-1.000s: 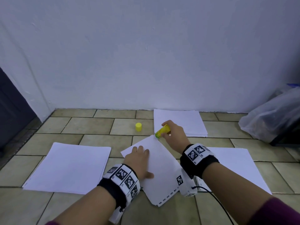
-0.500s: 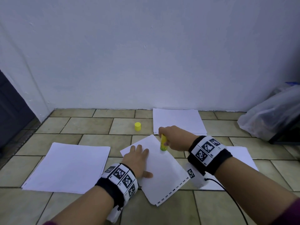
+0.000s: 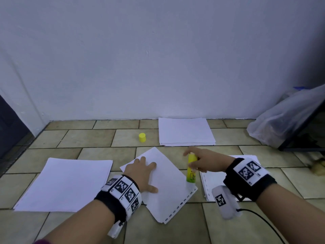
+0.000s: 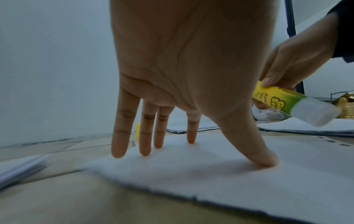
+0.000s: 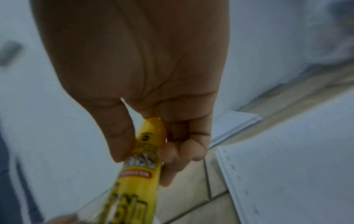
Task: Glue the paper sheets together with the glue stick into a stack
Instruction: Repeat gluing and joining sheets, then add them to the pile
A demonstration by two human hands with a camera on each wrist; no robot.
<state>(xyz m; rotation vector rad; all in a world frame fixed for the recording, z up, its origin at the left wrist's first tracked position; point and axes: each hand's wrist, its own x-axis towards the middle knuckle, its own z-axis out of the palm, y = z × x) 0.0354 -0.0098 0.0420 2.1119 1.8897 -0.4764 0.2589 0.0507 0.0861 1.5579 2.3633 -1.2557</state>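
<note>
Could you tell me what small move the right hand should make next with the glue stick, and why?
Probably draw the glue stick on along the right edge of the angled sheet toward its near corner. The right hand grips it tip-down at that edge, the left hand presses the sheet flat, and the near stretch seems not yet covered.

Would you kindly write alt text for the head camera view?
The right hand holds a yellow glue stick tip-down on a paper sheet lying on a tiled floor, while the left hand presses it flat. Paper piles and a yellow cap lie around.
</note>
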